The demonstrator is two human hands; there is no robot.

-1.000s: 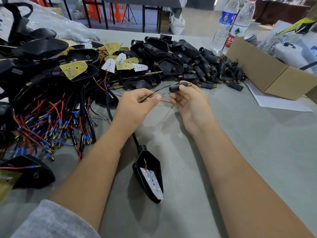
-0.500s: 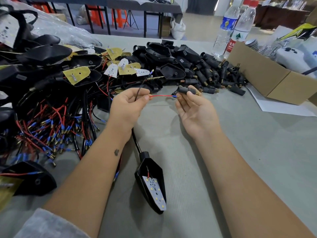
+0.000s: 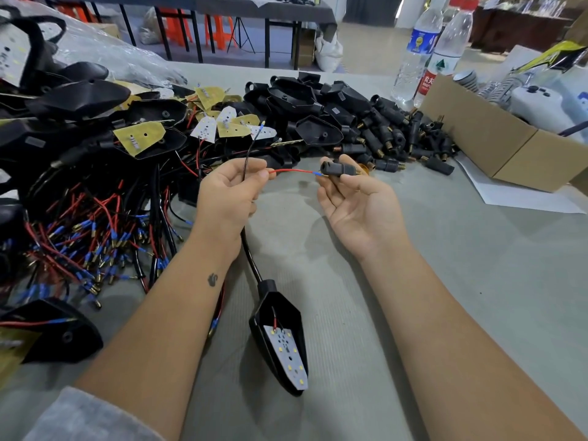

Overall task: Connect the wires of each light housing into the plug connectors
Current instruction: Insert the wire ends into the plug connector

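Red wire [image 3: 292,170] tip at plug connector [image 3: 339,169]

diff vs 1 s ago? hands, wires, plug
Hands drew apart: red wire now stretched straight between left hand and plug connector in right hand, whose palm turned upward. Black wire swung up. Grips unchanged; light housing stayed on the table.

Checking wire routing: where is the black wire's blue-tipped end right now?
In the head view, the black wire rises from the left hand, its tip free above the circuit boards, left of the plug connector.
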